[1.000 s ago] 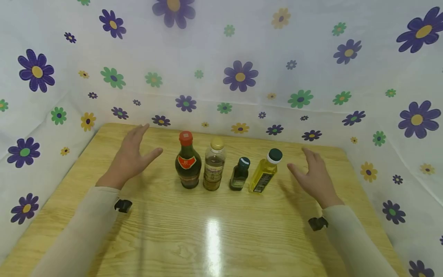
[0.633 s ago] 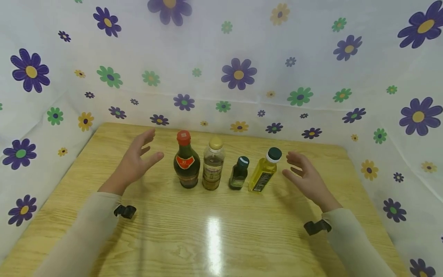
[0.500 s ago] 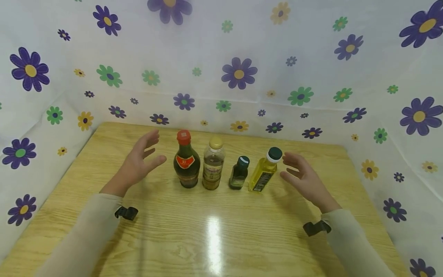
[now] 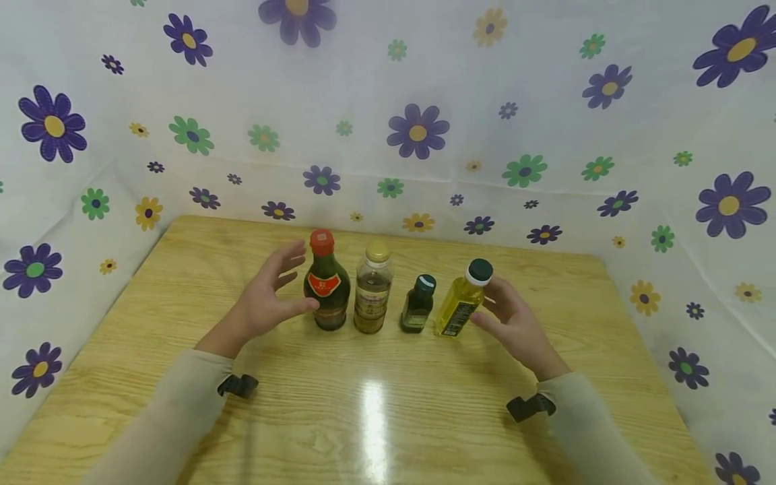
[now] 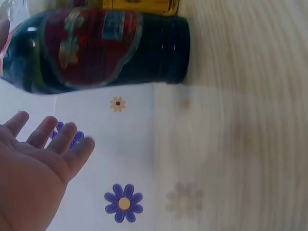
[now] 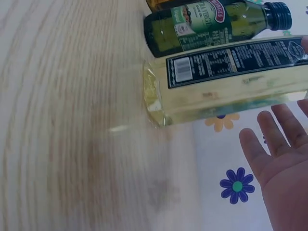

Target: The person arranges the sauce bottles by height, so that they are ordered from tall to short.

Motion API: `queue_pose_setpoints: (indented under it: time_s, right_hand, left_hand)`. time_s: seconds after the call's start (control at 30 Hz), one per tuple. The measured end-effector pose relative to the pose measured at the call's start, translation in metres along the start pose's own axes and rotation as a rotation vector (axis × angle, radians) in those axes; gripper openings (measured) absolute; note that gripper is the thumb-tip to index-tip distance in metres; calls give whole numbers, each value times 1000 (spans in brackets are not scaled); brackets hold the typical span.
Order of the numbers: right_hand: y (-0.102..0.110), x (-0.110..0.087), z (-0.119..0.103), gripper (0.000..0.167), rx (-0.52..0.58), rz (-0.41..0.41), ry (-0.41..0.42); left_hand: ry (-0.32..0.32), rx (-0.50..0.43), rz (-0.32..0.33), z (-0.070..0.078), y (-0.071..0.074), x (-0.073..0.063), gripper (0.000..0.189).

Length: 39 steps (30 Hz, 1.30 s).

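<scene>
Several bottles stand in a row on the wooden table. At the left end is a dark bottle with a red cap (image 4: 328, 289); my left hand (image 4: 267, 300) is spread beside it, thumb overlapping its front in the head view. In the left wrist view the fingers (image 5: 61, 139) are apart from its glass. Beside it stands a gold-capped bottle (image 4: 372, 296) of brown liquid. A small dark green olive oil bottle (image 4: 418, 304) follows. The yellow oil bottle (image 4: 461, 303) leans rightward in the head view. My right hand (image 4: 515, 327) is around its right side, fingers relaxed and partly hidden behind it.
A white cloth with printed flowers (image 4: 418, 87) hangs behind the table and along both sides. Bare wood (image 4: 303, 404) lies in front of the bottles, with a bright reflection. Each wrist wears a black strap piece.
Both hands have moved inward: the left rightward to the dark red-capped bottle, the right leftward to the yellow oil bottle. The bottles stay where they were.
</scene>
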State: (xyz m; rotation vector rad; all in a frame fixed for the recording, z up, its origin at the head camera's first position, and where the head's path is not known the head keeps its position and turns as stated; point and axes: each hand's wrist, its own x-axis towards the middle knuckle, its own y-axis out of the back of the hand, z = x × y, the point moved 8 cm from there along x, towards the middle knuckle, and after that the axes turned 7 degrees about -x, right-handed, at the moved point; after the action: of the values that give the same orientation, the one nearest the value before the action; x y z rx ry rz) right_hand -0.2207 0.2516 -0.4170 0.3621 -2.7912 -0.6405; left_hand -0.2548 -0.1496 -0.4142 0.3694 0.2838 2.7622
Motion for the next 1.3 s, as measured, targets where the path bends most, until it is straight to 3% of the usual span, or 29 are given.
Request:
queue_pose_setpoints:
  time_s: [0.23, 0.53, 0.83, 1.3]
  right_hand:
    - [-11, 1, 1, 58, 49, 23, -2]
    - [-14, 2, 3, 57, 62, 22, -14]
    - [-14, 1, 9, 55, 26, 43, -37]
    - [-19, -1, 3, 53, 27, 27, -4]
  left_hand:
    - [-4, -59, 3, -4, -16, -1, 96]
    - [-1, -113, 11, -5, -24, -3, 93]
    - [10, -91, 29, -3, -25, -4, 85]
    - [3, -64, 47, -3, -28, -3, 80]
